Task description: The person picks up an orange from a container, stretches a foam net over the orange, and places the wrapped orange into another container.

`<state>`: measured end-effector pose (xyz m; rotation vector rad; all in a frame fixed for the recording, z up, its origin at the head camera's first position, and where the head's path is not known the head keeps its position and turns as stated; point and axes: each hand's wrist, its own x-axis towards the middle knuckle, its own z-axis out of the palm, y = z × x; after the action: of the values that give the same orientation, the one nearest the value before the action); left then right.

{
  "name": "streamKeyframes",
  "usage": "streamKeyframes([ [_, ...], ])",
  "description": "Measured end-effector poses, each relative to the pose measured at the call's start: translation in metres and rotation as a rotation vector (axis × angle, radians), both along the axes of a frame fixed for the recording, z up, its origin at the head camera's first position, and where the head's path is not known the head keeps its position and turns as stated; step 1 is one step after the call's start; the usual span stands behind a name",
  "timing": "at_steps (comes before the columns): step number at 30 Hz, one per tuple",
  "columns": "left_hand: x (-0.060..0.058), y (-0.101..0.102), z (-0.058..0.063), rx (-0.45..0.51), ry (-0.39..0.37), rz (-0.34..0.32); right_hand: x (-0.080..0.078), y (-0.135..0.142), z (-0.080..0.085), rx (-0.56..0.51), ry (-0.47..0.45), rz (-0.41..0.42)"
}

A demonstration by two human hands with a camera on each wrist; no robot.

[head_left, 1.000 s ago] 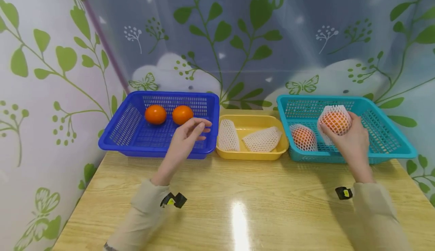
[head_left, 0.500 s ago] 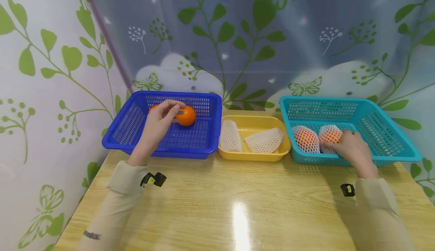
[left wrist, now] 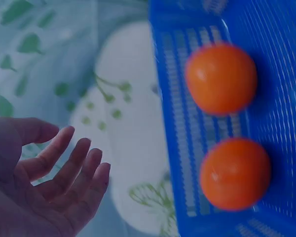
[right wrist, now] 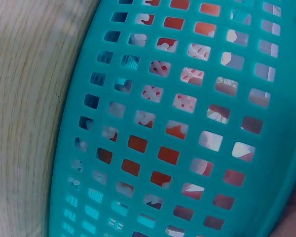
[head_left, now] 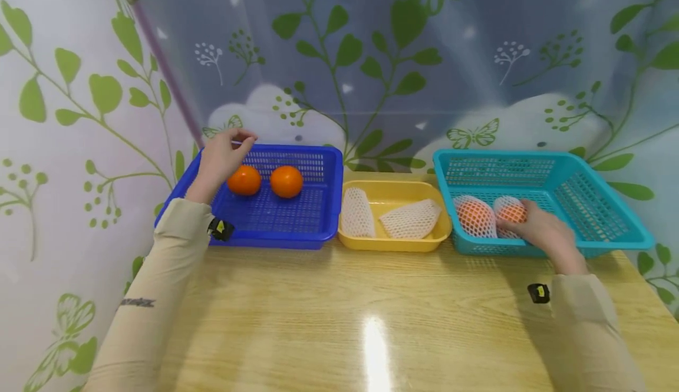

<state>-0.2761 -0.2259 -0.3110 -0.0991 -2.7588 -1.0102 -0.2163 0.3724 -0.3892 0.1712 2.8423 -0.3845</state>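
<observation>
One netted fruit [head_left: 510, 210], in the head view, sat in the teal basket [head_left: 504, 153], gripped by the right hand [head_left: 549, 231] and probably best released gently lest it roll; the left wrist view showed the left hand [left wrist: 49, 197] empty, fingers loosely bent; the right wrist view showed mostly basket.

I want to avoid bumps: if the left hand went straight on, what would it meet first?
Probably the leaf-patterned backdrop behind the blue basket; the left hand points that way. Depth is unclear, so it might brush the basket's far rim.
</observation>
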Motion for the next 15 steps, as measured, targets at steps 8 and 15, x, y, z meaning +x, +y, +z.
streamKeyframes([
  [8,-0.037,-0.015,-0.017,-0.208,-0.133,-0.012,-0.001,0.000,-0.001,0.028,0.011,-0.004],
  [15,-0.051,-0.024,-0.029,-0.402,-0.359,-0.058,0.003,-0.001,-0.007,-0.023,0.176,-0.021],
])
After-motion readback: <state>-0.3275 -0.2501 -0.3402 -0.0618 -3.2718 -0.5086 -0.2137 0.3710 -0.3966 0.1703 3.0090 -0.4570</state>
